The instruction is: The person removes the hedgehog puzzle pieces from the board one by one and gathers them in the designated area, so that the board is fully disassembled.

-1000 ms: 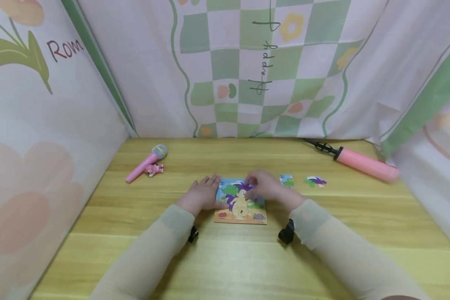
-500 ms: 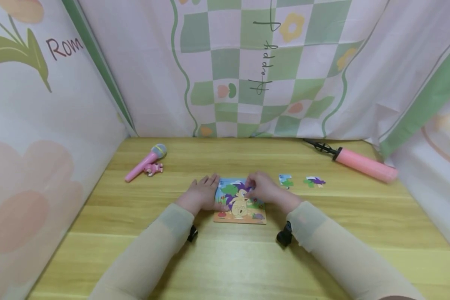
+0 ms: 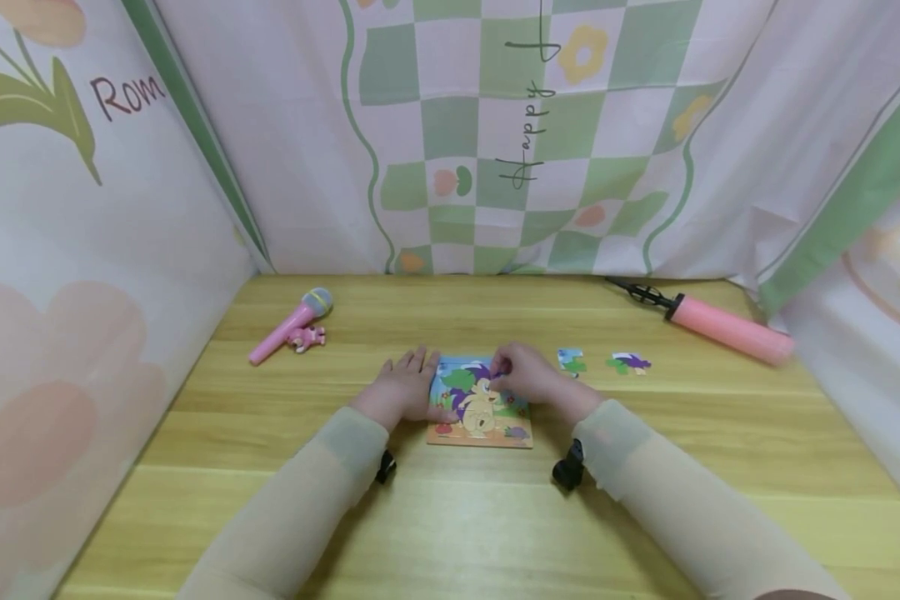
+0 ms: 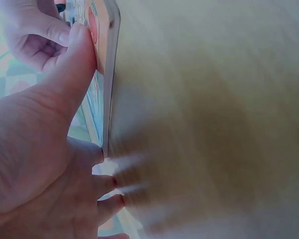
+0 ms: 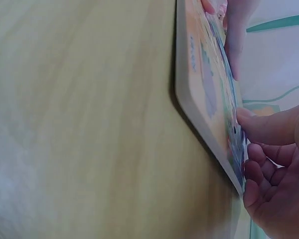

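Little has moved since earlier: right hand (image 3: 531,375) curled over the puzzle board (image 3: 482,418) (whether gripping anything, I cannot tell), left hand (image 3: 401,390) straight-fingered at its left edge; the board lies flat on the bench (image 3: 465,525), two loose pieces (image 3: 630,363) to its right.

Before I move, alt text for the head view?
The person's left hand rests at the left edge of a square, colourful hedgehog puzzle, thumb on top; the right hand lies curled at its upper right. Two flat multicoloured puzzle pieces lie farther right, a pink toy microphone far left and a pink cylindrical pump far right.
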`<state>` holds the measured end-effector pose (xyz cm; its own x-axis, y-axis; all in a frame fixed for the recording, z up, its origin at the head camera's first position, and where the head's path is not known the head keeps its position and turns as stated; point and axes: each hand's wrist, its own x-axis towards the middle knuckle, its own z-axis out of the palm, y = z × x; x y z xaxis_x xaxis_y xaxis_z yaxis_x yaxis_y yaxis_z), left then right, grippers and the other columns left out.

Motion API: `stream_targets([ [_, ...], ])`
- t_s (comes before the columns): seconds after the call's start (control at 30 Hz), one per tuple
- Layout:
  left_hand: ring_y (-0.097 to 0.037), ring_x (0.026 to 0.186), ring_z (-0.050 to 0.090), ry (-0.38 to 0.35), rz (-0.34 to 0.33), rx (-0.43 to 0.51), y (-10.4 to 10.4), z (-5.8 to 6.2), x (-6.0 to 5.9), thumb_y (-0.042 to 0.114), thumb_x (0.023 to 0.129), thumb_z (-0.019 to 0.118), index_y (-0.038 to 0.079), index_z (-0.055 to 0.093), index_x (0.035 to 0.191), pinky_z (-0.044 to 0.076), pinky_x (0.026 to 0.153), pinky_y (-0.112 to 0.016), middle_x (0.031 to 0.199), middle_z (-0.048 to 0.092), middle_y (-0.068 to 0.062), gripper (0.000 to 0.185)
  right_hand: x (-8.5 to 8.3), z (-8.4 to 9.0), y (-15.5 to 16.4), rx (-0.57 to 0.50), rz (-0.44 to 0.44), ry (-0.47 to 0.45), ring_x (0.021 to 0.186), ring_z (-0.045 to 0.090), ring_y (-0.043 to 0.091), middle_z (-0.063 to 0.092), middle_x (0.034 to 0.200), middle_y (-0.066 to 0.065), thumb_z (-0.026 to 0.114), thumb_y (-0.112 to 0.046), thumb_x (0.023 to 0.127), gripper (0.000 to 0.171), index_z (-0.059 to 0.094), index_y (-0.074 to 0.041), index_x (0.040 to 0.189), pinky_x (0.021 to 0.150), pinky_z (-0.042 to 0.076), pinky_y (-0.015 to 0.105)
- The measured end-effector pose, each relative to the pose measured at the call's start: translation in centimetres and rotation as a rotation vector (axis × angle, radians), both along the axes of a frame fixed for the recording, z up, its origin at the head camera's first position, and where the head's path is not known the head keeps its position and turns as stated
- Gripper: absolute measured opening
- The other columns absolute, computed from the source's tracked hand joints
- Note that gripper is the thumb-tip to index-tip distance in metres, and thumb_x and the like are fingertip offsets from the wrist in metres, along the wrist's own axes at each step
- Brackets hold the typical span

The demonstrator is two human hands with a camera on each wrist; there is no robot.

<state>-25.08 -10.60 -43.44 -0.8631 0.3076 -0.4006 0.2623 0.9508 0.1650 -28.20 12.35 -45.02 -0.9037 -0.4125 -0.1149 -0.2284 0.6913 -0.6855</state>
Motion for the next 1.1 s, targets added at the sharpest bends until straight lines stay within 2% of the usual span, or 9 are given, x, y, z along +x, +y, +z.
stream_targets([
  [0.43, -0.033, 0.149, 0.005, 0.005, 0.000, -0.006, 0.0, -0.2, -0.1, 0.076, 0.078, 0.060, 0.013, 0.003, 0.160, 0.008, 0.117, -0.055, 0.164, -0.001, -0.013, 0.117, 0.0, 0.7, -0.2, -0.090, -0.058, -0.057, 0.087, 0.055, 0.023, 0.059, 0.091, 0.007, 0.072, -0.008, 0.089, 0.010, 0.066, -0.005, 0.096, 0.079, 0.047, 0.037],
  [0.6, -0.033, 0.149, 0.004, 0.002, 0.003, 0.002, 0.0, -0.2, -0.1, 0.076, 0.078, 0.060, 0.014, 0.003, 0.160, 0.008, 0.117, -0.055, 0.164, -0.002, -0.012, 0.117, -0.4, 1.4, 1.0, -0.154, -0.065, -0.035, 0.085, 0.056, 0.023, 0.060, 0.093, 0.009, 0.072, -0.008, 0.090, 0.013, 0.064, -0.003, 0.099, 0.075, 0.049, 0.035],
  [0.77, -0.033, 0.149, 0.004, 0.007, -0.006, 0.005, 0.2, 0.0, -0.1, 0.076, 0.079, 0.060, 0.014, 0.003, 0.160, 0.008, 0.117, -0.054, 0.164, -0.002, -0.012, 0.116, -1.3, 3.4, 4.5, -0.176, -0.071, 0.042, 0.083, 0.058, 0.024, 0.061, 0.091, 0.012, 0.072, -0.004, 0.088, 0.018, 0.062, 0.003, 0.101, 0.072, 0.052, 0.032],
  [0.93, -0.033, 0.149, 0.004, 0.003, -0.002, 0.008, 0.2, 0.1, 0.0, 0.074, 0.079, 0.061, 0.013, 0.003, 0.160, 0.008, 0.117, -0.055, 0.164, -0.002, -0.013, 0.116, -1.6, 5.7, 9.8, -0.091, -0.096, 0.105, 0.083, 0.059, 0.024, 0.062, 0.091, 0.012, 0.071, -0.002, 0.088, 0.017, 0.062, 0.006, 0.100, 0.072, 0.052, 0.030],
  [1.1, -0.032, 0.149, 0.004, 0.004, 0.001, 0.007, 0.2, -0.1, 0.2, 0.075, 0.079, 0.060, 0.014, 0.003, 0.160, 0.009, 0.117, -0.054, 0.164, -0.001, -0.013, 0.117, -1.2, 6.5, 15.4, 0.032, -0.120, 0.144, 0.081, 0.060, 0.023, 0.063, 0.088, 0.011, 0.072, -0.003, 0.087, 0.016, 0.064, 0.005, 0.097, 0.071, 0.052, 0.030],
])
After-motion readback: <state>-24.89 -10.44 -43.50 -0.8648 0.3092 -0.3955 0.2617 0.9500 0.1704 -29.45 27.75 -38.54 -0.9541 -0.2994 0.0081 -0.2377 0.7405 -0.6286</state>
